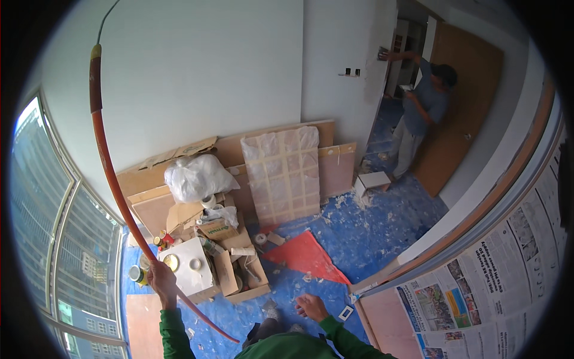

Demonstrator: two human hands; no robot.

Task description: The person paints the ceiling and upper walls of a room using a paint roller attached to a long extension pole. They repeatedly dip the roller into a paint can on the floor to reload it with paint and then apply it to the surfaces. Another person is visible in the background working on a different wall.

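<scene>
By windows (89, 239), left hand (162, 280) gripping orange pole (112, 179), green-lettered carton (216, 230), headlined newspaper (478, 299)

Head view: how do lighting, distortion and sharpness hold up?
In the head view, the window is brightest near its top; the head view's corners are black and the door bows; in the head view, left hand and pole look fairly sharp.

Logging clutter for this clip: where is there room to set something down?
Widest: blue floor sheet between the red sheet and small white stool, though littered. Smaller: between the red sheet and wearer's right hand. Crowded: the open cardboard box and white tabletop.
</scene>
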